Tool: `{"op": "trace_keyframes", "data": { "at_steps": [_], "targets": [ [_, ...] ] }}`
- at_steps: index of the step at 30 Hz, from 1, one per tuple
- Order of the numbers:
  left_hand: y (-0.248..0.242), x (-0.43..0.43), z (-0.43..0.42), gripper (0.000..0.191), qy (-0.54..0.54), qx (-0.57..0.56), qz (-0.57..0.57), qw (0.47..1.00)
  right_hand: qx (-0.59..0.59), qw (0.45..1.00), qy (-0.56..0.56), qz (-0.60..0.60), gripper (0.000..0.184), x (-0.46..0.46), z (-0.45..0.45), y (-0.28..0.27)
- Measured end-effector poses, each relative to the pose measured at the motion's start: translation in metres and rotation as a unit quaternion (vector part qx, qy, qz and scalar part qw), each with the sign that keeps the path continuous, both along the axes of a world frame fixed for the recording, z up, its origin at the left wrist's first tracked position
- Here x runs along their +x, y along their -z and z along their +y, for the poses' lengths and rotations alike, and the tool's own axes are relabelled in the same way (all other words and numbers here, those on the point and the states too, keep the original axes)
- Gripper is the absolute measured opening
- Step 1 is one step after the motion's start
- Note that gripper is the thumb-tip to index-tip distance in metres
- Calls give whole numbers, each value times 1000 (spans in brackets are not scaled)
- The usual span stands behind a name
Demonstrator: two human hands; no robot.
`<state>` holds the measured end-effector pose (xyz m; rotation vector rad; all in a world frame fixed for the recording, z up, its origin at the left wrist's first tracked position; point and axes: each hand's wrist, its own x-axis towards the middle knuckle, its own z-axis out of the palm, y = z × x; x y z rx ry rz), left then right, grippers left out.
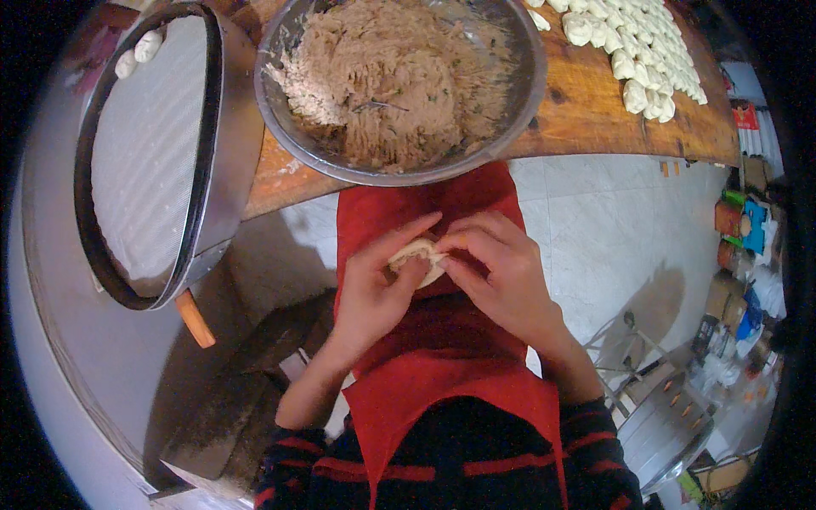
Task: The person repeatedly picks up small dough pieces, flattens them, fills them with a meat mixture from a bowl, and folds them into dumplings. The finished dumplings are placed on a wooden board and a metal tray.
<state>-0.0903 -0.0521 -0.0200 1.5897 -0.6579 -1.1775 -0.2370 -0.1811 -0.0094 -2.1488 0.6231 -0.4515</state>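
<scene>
Above my red apron (pixel 446 331), my left hand (pixel 382 287) cradles a small round of dough (pixel 433 275), its thumb pressed into the middle. The fingertips of my right hand (pixel 503 271) pinch the dough's edge on the right side. Any filling inside is mostly hidden by my thumb. Just beyond my hands, a large metal bowl (pixel 401 177) holds a mound of pale brown minced filling (pixel 395 83) with green flecks. A thin dark utensil (pixel 381 104) lies on the filling.
Left of the bowl stands a round steamer (pixel 233 127) lined with white mesh cloth (pixel 153 153), two filled buns (pixel 137 55) at its far edge. Several dough pieces (pixel 637 57) lie on the wooden table (pixel 586 127). Boxes and bags (pixel 739 299) crowd the right side.
</scene>
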Motion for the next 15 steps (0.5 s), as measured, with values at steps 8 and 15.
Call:
{"op": "trace_keyframes", "data": {
  "at_steps": [8,15],
  "targets": [
    [0,10,-5,62,68,8,-71,995,-8,999,-21,40,21,-2,-2,13],
    [12,-14,9,36,-83,6,268,960,22,1000,18,9,16,-1,1,12]
  ]
}}
